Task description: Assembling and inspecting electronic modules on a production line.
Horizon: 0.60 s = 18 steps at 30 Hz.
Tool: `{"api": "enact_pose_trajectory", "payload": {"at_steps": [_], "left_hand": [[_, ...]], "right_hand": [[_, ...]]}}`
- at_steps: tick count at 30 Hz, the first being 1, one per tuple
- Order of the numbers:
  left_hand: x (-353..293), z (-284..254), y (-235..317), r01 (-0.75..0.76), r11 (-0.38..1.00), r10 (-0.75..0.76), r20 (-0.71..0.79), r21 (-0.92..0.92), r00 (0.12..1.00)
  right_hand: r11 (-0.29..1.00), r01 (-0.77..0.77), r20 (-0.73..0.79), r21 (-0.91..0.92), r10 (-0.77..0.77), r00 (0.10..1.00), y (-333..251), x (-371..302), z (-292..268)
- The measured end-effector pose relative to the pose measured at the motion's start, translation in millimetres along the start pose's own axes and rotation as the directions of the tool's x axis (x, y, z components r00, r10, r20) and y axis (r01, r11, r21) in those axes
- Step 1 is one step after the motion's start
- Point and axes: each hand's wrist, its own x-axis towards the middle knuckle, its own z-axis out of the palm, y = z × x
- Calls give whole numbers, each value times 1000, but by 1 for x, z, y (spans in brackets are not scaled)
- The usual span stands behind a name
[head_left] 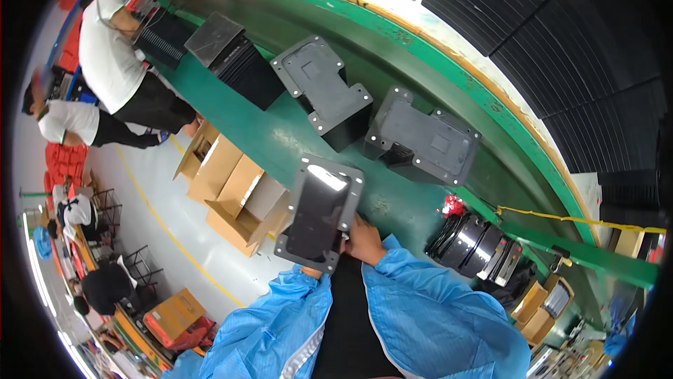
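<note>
Panel (319, 218), glossy black in a grey frame with pale dots along its rim, is what I have in the right hand (366, 241), fingers closed on its lower right side. The left hand (312, 272) shows only as a sliver below the panel's lower edge, so I can't tell its grip. I hold the panel over the near edge of the counter (280, 134). Toward the far edge stand two dark grey housings (438, 137); left of them, nearer the left end, is a stack of black slabs (245, 71). Shiny black parts (468, 251) lie toward the right end, just beside something red (452, 205). Open cardboard boxes (217, 169) stand past the near edge; a person in a white shirt (109, 50) is at the left end.
</note>
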Motion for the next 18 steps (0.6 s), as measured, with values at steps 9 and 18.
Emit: {"api": "enact_pose_trajectory", "payload": {"at_steps": [9, 18], "left_hand": [[92, -87, 10, 60, 987, 48, 635, -147, 771], [171, -115, 16, 0, 976, 187, 846, -216, 499]], "right_hand": [[993, 35, -259, 110, -5, 966, 4, -20, 23], [972, -114, -235, 206, 162, 958, -25, -17, 0]]}}
